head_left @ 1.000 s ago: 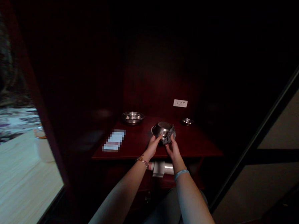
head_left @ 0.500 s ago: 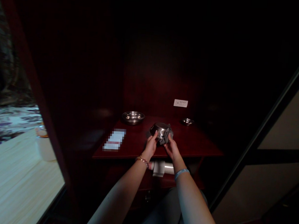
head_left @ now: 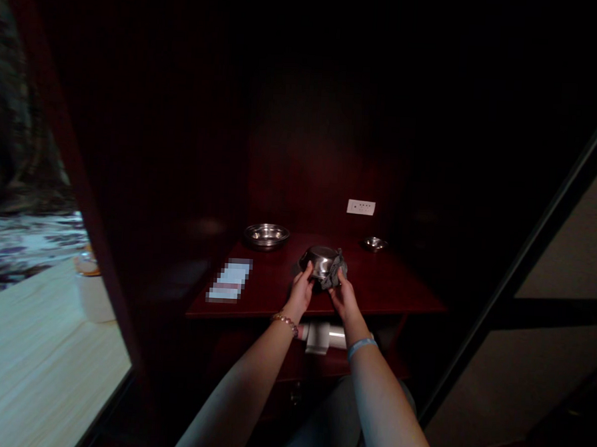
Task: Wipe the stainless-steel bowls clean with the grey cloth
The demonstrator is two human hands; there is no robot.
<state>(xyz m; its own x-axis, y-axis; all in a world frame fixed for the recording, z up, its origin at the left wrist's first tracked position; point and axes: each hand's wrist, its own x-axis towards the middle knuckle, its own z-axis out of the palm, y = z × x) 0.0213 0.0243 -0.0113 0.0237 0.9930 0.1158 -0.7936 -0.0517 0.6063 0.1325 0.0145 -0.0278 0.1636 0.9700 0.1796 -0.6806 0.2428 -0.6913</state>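
Observation:
A shiny metal bowl (head_left: 319, 258) is held bottom up above the dark red desk top (head_left: 375, 287). My left hand (head_left: 301, 292) grips its near left side, thumb on the outer wall. On the right side of the bowl, my right hand (head_left: 343, 294) presses a crumpled grey cloth (head_left: 334, 272) against the metal. The fingers under the bowl are partly hidden. Behind it to the left stands a wider stack of metal dishes (head_left: 266, 235). A small metal dish (head_left: 374, 243) sits at the back right.
A blurred white sheet (head_left: 230, 280) lies at the desk's left. A white socket (head_left: 361, 207) is on the back panel. Below, a shelf holds a white cylindrical thing (head_left: 336, 336). At far left, a jar (head_left: 95, 293) stands on a pale wooden surface (head_left: 31, 356).
Both hands keep their hold on the bowl and cloth, with barely any movement. The whole view has shifted very slightly.

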